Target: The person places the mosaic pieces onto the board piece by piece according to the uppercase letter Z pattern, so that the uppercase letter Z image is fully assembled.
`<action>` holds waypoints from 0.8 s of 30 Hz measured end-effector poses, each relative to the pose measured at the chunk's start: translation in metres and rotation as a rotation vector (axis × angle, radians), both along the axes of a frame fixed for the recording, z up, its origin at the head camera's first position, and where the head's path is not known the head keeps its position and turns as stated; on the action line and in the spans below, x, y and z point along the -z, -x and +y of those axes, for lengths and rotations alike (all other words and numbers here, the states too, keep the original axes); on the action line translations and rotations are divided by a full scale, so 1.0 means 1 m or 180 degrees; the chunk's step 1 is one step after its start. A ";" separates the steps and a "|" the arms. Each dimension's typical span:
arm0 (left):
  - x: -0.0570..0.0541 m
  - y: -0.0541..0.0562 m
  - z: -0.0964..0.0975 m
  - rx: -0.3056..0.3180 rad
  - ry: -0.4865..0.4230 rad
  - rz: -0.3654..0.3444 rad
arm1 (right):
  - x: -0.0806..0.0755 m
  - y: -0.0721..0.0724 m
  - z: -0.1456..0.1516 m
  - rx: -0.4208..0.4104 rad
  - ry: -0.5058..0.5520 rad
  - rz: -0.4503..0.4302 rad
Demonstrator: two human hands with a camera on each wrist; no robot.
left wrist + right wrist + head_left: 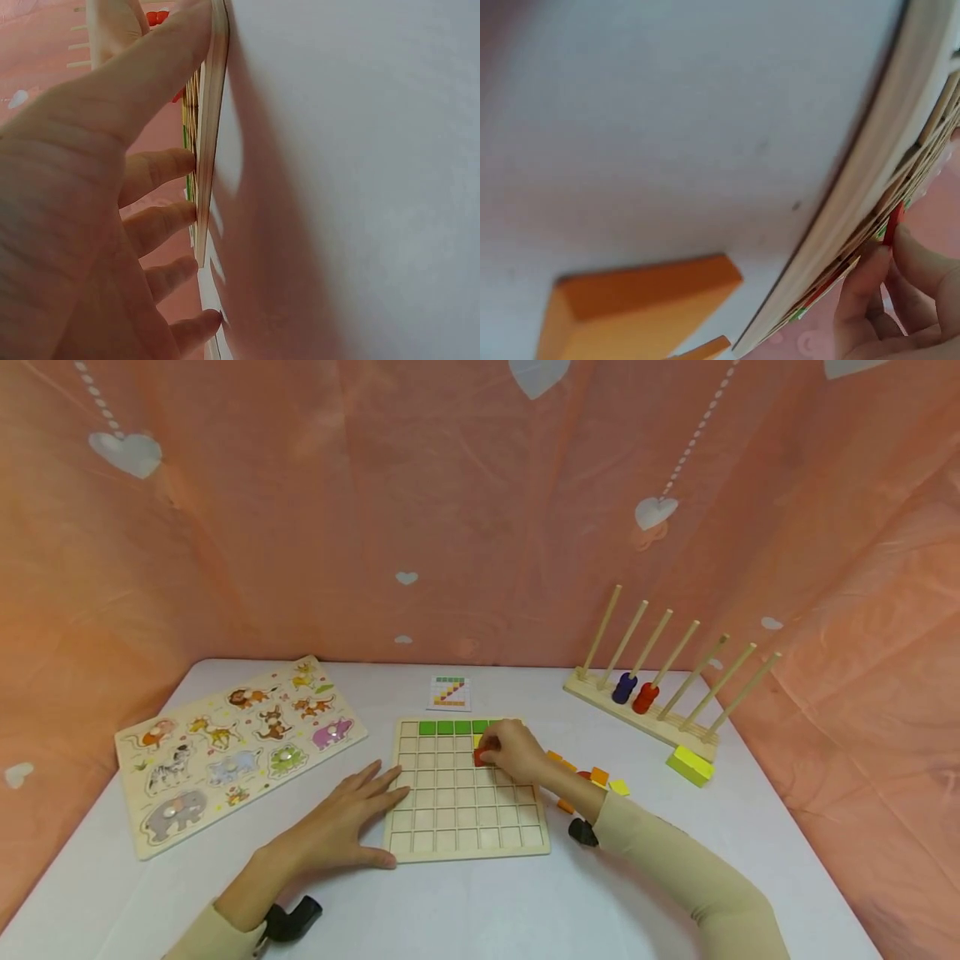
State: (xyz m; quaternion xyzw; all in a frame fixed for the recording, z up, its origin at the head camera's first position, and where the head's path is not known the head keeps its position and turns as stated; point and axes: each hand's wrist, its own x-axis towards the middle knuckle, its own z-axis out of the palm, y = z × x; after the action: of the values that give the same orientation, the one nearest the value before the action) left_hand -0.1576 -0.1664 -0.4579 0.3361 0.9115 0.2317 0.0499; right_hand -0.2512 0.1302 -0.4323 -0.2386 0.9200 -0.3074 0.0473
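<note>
A wooden grid board (446,819) lies on the table, with several green square tiles (445,727) along its far row. My right hand (515,752) pinches a red square tile (478,758) over the upper right cells; the right wrist view shows the red tile (893,223) between thumb and fingers. A yellow tile (477,741) peeks out beside those fingers. At the board's left edge, my left hand (341,822) rests with fingers spread and straight. In the left wrist view its fingers (161,169) touch the board's rim (213,112).
A small pattern card (450,693) lies beyond the board. Loose orange and yellow tiles (599,776) lie to the right, partly behind my right forearm. An animal puzzle board (247,752) is at left. A peg stand (637,714) and yellow blocks (690,766) are at right.
</note>
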 end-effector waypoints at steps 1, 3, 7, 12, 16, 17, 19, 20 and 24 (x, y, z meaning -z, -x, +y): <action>0.000 0.000 0.000 0.0001 -0.0006 0.0007 | 0.000 -0.001 -0.001 0.0009 -0.0093 0.0072; 0.000 0.000 -0.001 0.0012 -0.0023 0.0060 | 0.000 -0.002 -0.001 0.0011 -0.0281 0.0235; -0.002 0.000 -0.002 0.0009 -0.0032 0.0081 | -0.001 -0.004 -0.004 -0.0080 -0.0538 0.0470; -0.002 0.000 -0.001 -0.0004 0.0007 0.0024 | -0.001 -0.005 -0.004 -0.0274 -0.0469 0.0411; -0.003 -0.001 -0.002 -0.0016 -0.0005 0.0012 | -0.001 -0.005 -0.002 -0.0429 -0.0381 0.0360; -0.003 -0.002 -0.002 -0.0018 -0.0012 0.0015 | -0.001 -0.006 -0.001 -0.0467 -0.0368 0.0355; -0.002 -0.002 -0.002 -0.0006 -0.0031 0.0046 | -0.001 -0.006 0.000 -0.0522 -0.0304 0.0344; -0.002 -0.002 -0.002 -0.0001 -0.0038 0.0056 | -0.001 -0.006 0.001 -0.0533 -0.0274 0.0356; -0.002 -0.002 -0.001 0.0019 -0.0035 0.0075 | -0.006 -0.005 0.010 -0.0443 -0.0109 0.0408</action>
State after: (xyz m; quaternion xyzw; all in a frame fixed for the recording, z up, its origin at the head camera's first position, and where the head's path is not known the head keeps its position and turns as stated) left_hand -0.1554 -0.1670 -0.4561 0.3417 0.9098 0.2326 0.0380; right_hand -0.2459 0.1404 -0.4268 -0.3203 0.9074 -0.2718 0.0137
